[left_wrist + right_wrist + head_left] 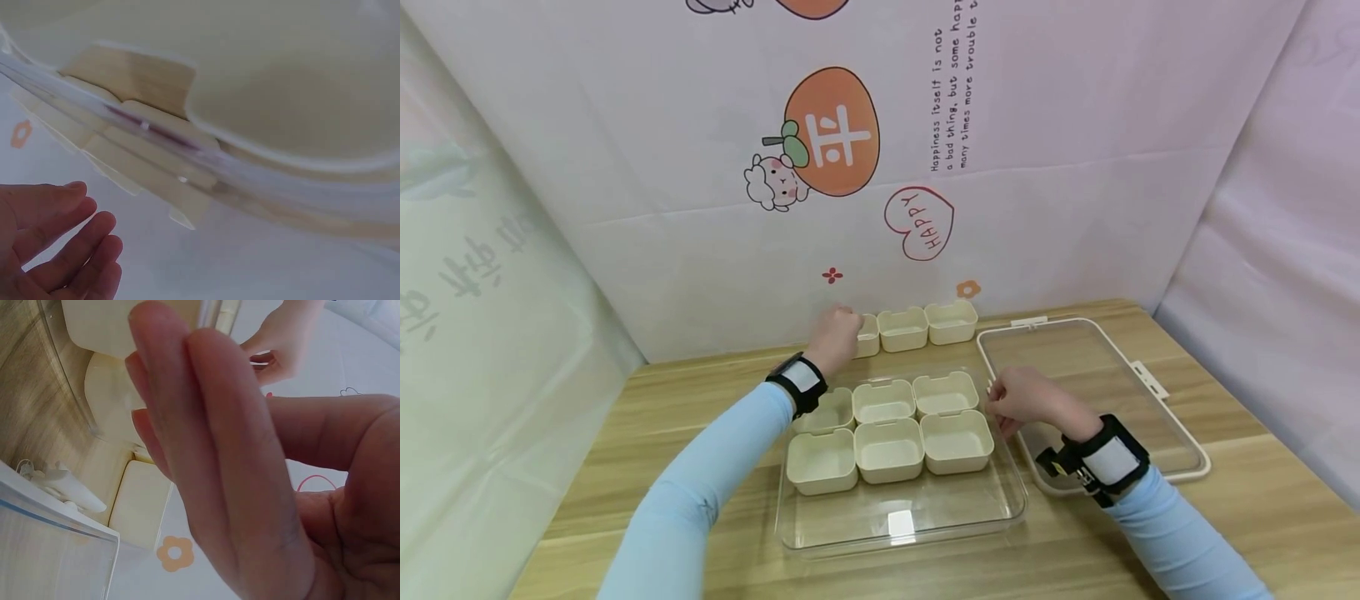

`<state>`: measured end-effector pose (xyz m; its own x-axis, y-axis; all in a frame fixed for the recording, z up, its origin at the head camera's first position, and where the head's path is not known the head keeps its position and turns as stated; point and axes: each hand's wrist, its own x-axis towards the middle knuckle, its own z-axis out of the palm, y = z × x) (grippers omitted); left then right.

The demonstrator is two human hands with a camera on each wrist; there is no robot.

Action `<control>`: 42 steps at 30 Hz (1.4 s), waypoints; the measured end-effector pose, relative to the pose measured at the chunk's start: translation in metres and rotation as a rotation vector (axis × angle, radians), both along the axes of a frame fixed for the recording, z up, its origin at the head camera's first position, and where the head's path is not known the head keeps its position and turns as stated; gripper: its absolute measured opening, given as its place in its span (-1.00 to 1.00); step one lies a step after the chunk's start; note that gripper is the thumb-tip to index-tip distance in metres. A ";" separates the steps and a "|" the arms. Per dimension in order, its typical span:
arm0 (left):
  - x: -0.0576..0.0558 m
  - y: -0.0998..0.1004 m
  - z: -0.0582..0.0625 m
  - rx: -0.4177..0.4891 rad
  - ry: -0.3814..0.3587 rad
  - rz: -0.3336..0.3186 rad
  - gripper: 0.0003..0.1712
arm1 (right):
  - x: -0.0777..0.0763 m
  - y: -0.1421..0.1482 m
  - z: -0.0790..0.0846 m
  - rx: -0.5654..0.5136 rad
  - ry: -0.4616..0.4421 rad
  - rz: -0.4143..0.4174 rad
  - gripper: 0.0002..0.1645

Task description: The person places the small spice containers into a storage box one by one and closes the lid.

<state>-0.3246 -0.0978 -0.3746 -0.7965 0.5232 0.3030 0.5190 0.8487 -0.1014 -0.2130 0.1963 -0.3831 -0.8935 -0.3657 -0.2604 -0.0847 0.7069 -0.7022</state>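
Note:
My left hand is beside the leftmost cream box of the row at the back and partly covers it. In the left wrist view its fingers are slightly bent, with nothing between them and the thumb. A clear tray stands in front, with several small cream boxes in two rows, each with a notched rim. Beside the tray's right side hovers my right hand. The right wrist view shows its fingers fairly straight and holding nothing.
Two more cream boxes, a middle one and a right one, continue the back row near the printed cloth. A clear lid with a cream rim and side clips lies on the wooden table at the right.

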 end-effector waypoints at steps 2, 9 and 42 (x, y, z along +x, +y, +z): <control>-0.004 -0.001 -0.002 -0.001 -0.016 0.009 -0.81 | 0.000 0.000 0.000 -0.002 -0.001 0.001 -0.82; -0.013 -0.005 -0.006 -0.005 -0.086 0.031 -0.81 | 0.000 0.001 0.000 -0.021 -0.011 0.000 -0.80; -0.019 -0.005 -0.008 -0.115 -0.150 0.081 -0.72 | 0.001 0.001 -0.001 -0.019 0.014 0.016 -0.82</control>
